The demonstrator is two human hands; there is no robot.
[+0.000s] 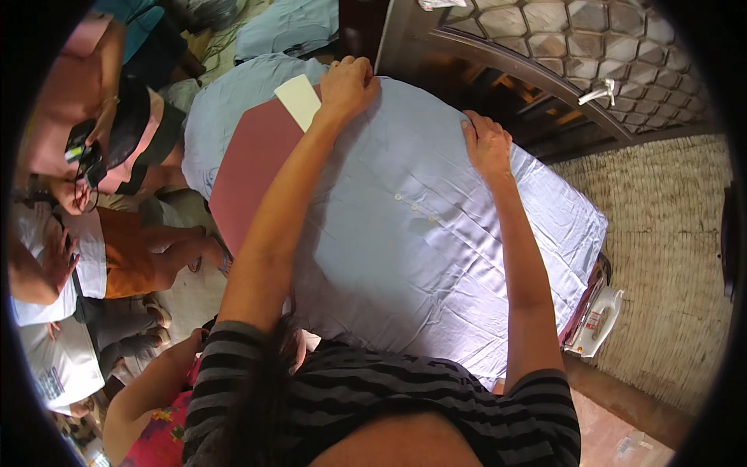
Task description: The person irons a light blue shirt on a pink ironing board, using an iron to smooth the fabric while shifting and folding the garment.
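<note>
A light blue button-up shirt (389, 257) lies spread over a board with a maroon cover (247, 167). Small pale buttons run across its middle, and creases show on its right part. At the far edge my left hand (347, 89) has its fingers curled around the cloth. Farther right on the same edge, my right hand (489, 145) bends its fingers over the fabric; its fingertips are partly hidden. A cream flat rectangular piece (298, 103) rests on the maroon cover, beside my left wrist.
Near the board's right end stands a white clothes iron (595, 321). A dark metal door (537, 70) with a patterned panel and handle is beyond the board. Several people sit or stand at the left, one holding a small black device (92, 162). More blue cloth (288, 31) lies at the back.
</note>
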